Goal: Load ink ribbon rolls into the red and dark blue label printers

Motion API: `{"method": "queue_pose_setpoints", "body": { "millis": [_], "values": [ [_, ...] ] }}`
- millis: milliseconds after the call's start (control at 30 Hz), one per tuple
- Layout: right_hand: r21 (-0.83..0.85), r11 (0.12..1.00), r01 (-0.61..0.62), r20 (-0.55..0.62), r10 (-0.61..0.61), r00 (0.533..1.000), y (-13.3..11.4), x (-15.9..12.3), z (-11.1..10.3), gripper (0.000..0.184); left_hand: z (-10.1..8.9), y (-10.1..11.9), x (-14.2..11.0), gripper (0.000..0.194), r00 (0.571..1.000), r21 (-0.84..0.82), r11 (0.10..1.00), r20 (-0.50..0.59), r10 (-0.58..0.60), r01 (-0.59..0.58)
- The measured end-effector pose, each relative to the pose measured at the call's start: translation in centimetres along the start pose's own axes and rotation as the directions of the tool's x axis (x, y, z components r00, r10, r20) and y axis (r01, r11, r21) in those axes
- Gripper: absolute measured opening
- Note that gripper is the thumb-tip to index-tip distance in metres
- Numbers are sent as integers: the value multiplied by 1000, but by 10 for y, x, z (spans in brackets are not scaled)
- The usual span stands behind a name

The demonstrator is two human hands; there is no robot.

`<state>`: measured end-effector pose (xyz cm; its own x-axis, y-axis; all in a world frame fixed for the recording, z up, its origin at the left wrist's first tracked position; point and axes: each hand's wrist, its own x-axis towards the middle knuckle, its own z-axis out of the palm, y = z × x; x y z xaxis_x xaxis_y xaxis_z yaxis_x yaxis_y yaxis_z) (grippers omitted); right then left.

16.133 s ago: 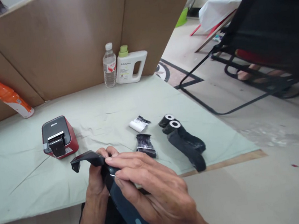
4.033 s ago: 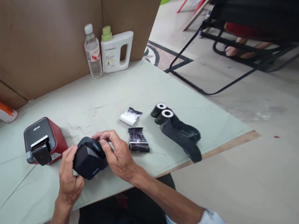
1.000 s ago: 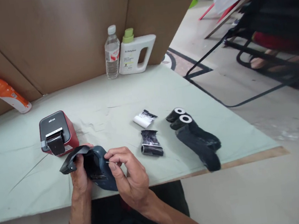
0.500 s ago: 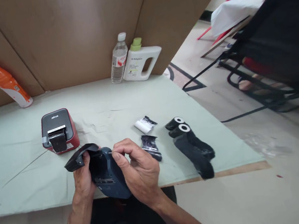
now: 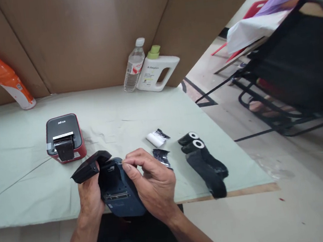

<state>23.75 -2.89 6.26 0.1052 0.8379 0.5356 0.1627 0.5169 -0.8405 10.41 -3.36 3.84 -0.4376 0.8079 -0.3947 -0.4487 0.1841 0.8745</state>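
Note:
My left hand [image 5: 89, 192] grips a dark blue label printer [image 5: 120, 191] over the near table edge, with its black lid [image 5: 90, 167] swung open to the left. My right hand [image 5: 152, 179] is closed in a pinch on a thin metal pin [image 5: 119, 164] whose tip touches the printer's open top. A red and black label printer [image 5: 64, 138] stands on the pale green cloth [image 5: 22, 161] behind my left hand.
A small black ribbon roll [image 5: 162, 157] and a white one [image 5: 157, 138] lie right of my hand, then two black rolls with unwound tape [image 5: 203, 159]. A water bottle [image 5: 134, 65], white jug [image 5: 158, 69] and orange bottle [image 5: 4, 77] stand against the cardboard wall. A black chair frame [image 5: 286, 82] is at right.
The view has swung a little; the blue printer has shifted slightly toward me in my left hand. My right hand still holds the pin at the printer's open top.

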Motion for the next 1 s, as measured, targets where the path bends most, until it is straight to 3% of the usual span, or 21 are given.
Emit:
{"method": "queue_pose_setpoints", "body": {
  "millis": [167, 367, 533, 700, 1000],
  "values": [
    [-23, 1000, -9, -2, 9, 1000, -2, 2, 0, 15, 0, 0, -2, 66, 999, -6, 1000, 40, -15, 15],
    [-6, 1000, 17, 13, -17, 1000, -7, 11, 0, 15, 4, 5, -6, 66, 989, -108, 985, 73, -126, 134],
    [-27, 998, 51, 43, -50, 998, -12, 17, -2, 16, 6, 9, -10, 57, 961, -198, 953, 200, -189, 228],
    [-52, 995, 87, 88, -82, 993, -13, 20, -5, 16, 9, 11, -12, 52, 946, -252, 927, 238, -220, 279],
    [-81, 991, 105, 118, -95, 988, -18, 22, -11, 16, 12, 10, -15, 49, 878, -263, 878, 386, -283, 399]
  ]
}}
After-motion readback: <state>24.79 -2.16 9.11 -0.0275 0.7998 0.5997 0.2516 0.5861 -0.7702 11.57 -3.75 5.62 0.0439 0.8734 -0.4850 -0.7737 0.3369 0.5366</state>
